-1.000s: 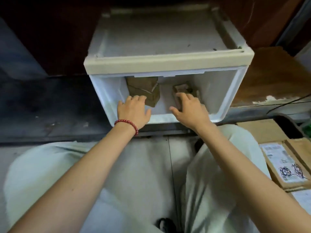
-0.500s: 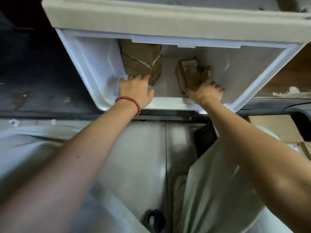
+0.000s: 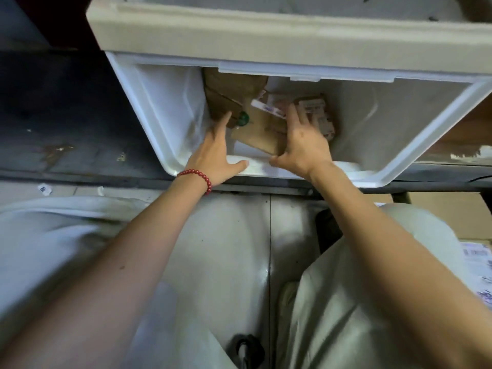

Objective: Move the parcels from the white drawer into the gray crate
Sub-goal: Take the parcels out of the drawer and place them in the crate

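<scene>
The white drawer (image 3: 149,107) stands pulled open in front of me with brown parcels inside. A large brown parcel (image 3: 234,91) leans at the back left. A flat brown parcel (image 3: 262,131) with a white label lies in the middle, and a small labelled box (image 3: 318,113) sits to its right. My left hand (image 3: 217,153), with a red bead bracelet, reaches in with straight fingers that touch the large parcel's lower edge. My right hand (image 3: 303,141) lies spread over the flat parcel's right side and the small box. The gray crate is out of view.
The cabinet's beige top frame (image 3: 266,35) overhangs the drawer. Cardboard boxes with printed labels (image 3: 476,258) sit on the floor at the right. My knees in pale trousers fill the lower view, with a dark object (image 3: 247,347) between them.
Both hands have reached deeper into the drawer. The right hand shifted left off the small box's front, and a flat brown parcel now shows between the hands.
</scene>
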Motion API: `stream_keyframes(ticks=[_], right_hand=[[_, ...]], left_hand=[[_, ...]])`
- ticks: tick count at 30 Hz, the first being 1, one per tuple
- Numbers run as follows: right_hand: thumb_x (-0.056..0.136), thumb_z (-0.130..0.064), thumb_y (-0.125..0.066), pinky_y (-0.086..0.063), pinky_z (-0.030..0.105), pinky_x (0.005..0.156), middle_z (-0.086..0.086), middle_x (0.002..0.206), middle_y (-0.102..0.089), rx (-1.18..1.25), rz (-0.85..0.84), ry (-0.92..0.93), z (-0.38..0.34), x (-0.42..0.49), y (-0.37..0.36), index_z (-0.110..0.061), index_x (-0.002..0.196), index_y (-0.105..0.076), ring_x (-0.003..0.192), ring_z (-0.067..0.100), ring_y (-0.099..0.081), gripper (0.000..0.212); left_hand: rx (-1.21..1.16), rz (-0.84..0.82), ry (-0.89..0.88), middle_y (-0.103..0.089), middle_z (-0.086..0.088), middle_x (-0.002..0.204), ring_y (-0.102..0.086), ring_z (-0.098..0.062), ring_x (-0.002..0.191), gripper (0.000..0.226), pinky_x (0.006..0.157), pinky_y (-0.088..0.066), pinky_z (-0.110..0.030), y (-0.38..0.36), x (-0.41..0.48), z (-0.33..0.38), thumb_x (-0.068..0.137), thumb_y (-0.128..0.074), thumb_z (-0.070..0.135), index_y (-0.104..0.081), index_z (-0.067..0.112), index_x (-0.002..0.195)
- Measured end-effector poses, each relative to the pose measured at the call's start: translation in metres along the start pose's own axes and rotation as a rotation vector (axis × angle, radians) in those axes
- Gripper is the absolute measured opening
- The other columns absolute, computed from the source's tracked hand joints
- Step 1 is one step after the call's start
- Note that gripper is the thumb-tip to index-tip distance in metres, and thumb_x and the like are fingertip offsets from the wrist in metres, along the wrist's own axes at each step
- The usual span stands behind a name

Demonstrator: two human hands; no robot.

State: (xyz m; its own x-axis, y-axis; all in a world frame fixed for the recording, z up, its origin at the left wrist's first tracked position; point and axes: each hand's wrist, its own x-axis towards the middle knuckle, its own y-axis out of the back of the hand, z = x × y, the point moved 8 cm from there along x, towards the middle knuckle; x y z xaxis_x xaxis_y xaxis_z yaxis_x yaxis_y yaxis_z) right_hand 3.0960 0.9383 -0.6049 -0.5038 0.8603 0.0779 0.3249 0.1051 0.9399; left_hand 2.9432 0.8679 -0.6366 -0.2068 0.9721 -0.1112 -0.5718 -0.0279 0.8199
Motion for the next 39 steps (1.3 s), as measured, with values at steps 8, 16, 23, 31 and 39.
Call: stream_keyframes(ticks=[8,16,23,31,39], right_hand=[[0.055,-0.017,-0.084,-0.031,0.020,0.108,0.009,0.135,-0.034,0.516,0.056,0.095,-0.021,-0.069,0.034,-0.010,0.142,-0.029,0.126,0.016,-0.035,0.103],[0.057,-0.014,-0.087,-0.042,0.020,0.098,-0.002,0.123,-0.034,0.630,-0.015,-0.046,-0.033,-0.129,0.018,-0.010,0.129,-0.040,0.117,0.013,-0.041,0.087],[0.065,-0.004,-0.080,-0.057,0.032,0.084,-0.003,0.127,-0.045,0.807,0.065,-0.023,-0.038,-0.123,0.015,-0.031,0.137,-0.023,0.110,0.019,-0.058,0.096],[0.090,-0.018,-0.065,-0.052,0.022,0.086,-0.035,0.098,-0.066,1.282,-0.003,-0.145,-0.049,-0.125,0.016,-0.031,0.127,-0.049,0.096,-0.005,-0.065,0.042],[0.095,-0.036,-0.055,-0.044,0.027,0.098,-0.013,0.140,-0.048,1.189,0.023,-0.115,-0.042,-0.117,0.019,-0.044,0.133,-0.048,0.125,0.000,-0.048,0.039]], left_hand=[[-0.569,0.079,-0.047,-0.049,0.017,0.117,-0.049,0.026,0.095,0.076,0.080,-0.046,-0.005,0.030,-0.061,0.031,0.077,-0.079,0.023,-0.037,0.027,0.140],[-0.773,0.263,0.070,-0.060,0.008,0.120,-0.067,-0.004,0.088,0.044,0.067,-0.054,-0.017,0.058,-0.132,0.028,0.076,-0.079,0.024,-0.061,0.025,0.116],[-0.550,0.325,-0.025,-0.059,0.022,0.110,-0.062,0.004,0.098,0.066,0.080,-0.053,-0.017,0.058,-0.144,0.040,0.068,-0.085,0.021,-0.048,0.032,0.121],[-0.283,0.502,0.061,-0.034,0.008,0.117,-0.040,-0.011,0.117,0.074,0.090,-0.035,-0.008,0.071,-0.141,0.031,0.076,-0.077,0.033,-0.042,0.036,0.140],[-0.400,0.372,0.222,-0.060,0.016,0.112,-0.053,-0.006,0.107,0.053,0.068,-0.040,-0.005,0.064,-0.141,0.018,0.078,-0.063,0.062,-0.056,0.030,0.119]])
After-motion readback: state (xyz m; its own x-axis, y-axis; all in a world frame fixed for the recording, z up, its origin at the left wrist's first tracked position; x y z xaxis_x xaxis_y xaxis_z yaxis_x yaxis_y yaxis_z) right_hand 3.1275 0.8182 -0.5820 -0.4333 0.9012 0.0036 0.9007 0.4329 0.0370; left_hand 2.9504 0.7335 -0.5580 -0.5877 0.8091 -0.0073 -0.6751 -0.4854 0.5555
